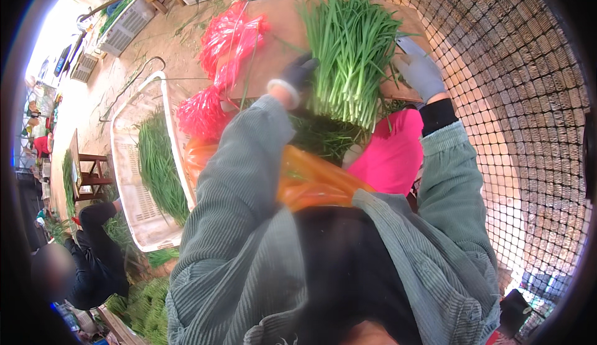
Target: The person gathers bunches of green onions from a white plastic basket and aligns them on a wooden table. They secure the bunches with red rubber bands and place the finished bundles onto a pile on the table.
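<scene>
A thick bundle of green garlic chives lies on a brown board before me, pale cut ends towards my body. My left hand, in a dark glove, is at the bundle's left edge; blur hides how its fingers are set. On the bundle's other side is my right hand, in a pale grey glove, fingers bent near the leaves. A metal blade, apparently a knife's, shows just beyond it; whether the hand grips it is unclear. Pink plastic ties are heaped on the board's left part.
A white plastic crate holding green leaves stands at my left. Loose trimmings lie below the board, above my orange apron. Black netting rises at right. A co-worker sits at lower left.
</scene>
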`<state>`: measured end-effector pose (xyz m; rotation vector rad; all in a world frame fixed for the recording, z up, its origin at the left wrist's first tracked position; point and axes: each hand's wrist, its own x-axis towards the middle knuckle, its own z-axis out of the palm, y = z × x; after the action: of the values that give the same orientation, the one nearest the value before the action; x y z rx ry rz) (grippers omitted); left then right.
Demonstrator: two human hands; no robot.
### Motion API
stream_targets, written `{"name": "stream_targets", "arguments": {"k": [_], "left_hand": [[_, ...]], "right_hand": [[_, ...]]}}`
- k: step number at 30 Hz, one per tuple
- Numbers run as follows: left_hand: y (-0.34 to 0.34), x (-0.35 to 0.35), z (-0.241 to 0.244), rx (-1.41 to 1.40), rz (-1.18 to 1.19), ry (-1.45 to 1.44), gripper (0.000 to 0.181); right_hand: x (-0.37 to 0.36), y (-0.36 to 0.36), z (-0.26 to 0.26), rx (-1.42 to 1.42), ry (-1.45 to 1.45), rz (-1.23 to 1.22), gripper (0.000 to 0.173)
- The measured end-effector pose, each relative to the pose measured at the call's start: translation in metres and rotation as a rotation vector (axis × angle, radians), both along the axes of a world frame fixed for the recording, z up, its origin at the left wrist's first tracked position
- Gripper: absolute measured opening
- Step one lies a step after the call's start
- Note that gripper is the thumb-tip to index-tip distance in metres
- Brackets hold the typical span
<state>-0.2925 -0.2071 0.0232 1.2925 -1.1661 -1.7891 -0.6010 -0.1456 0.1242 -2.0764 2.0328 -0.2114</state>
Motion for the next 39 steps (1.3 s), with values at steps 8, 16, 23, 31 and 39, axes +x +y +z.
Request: {"name": "stream_targets", "arguments": {"k": [8, 16, 23, 31, 39], "left_hand": [[0.001, -0.012, -0.008, -0.117, 0.086, -0.100, 0.070], [0.017, 0.007, -0.039, -0.646, 0.014, -0.531, 0.092], [0.005, 0.033, -0.014, -0.411, -0.051, -0.400, 0.070], [-0.005, 0.035, -0.003, -0.442, 0.033, -0.391, 0.059], [0.013, -0.027, 0.049, -0.970, -0.255, -1.108, 0.050]], "right_hand": [[0.096, 0.007, -0.021, -0.466, -0.071, 0.343, 0.066], [0.103, 0.000, -0.030, -0.337, 0.023, 0.282, 0.086], [0.099, 0.000, -0.008, -0.369, 0.119, 0.331, 0.082], [0.114, -0.016, 0.005, -0.282, 0.111, 0.530, 0.057], [0.099, -0.024, 0.000, -0.144, 0.033, 0.384, 0.067]]}}
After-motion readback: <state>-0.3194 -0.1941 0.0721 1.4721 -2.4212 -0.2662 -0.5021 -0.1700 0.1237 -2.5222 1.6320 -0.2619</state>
